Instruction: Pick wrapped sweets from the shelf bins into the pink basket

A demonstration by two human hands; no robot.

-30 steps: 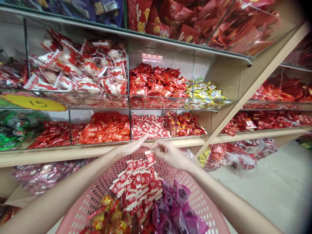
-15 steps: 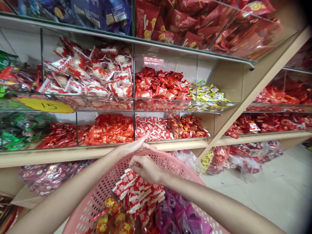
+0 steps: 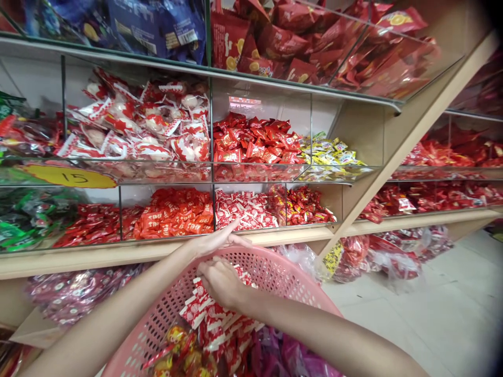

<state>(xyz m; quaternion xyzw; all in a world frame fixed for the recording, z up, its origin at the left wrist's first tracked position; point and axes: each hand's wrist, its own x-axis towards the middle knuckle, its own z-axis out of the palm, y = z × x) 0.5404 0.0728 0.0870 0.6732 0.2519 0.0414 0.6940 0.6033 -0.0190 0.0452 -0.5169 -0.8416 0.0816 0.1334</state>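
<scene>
A pink perforated plastic basket stands in front of me. My left hand is at its far rim, fingers stretched out and thumb pointing up. Inside the basket, my right hand is closed over small red-and-white wrapped candies; its fingers curl round some of them, and the fingertips are partly hidden. Purple-wrapped sweets lie at the basket's right. Yellow-and-red wrapped sweets lie at its left. Similar red-and-white candies fill a shelf bin just beyond my left hand.
Clear-fronted shelf bins hold red packets, orange-red packets and green-wrapped sweets. A yellow tag reads 15. Below the wooden shelf edge are bagged sweets. Tiled floor shows at right.
My right hand has moved a little down and left among the red-and-white candies. My left hand stays at the far rim. The view has shifted slightly.
</scene>
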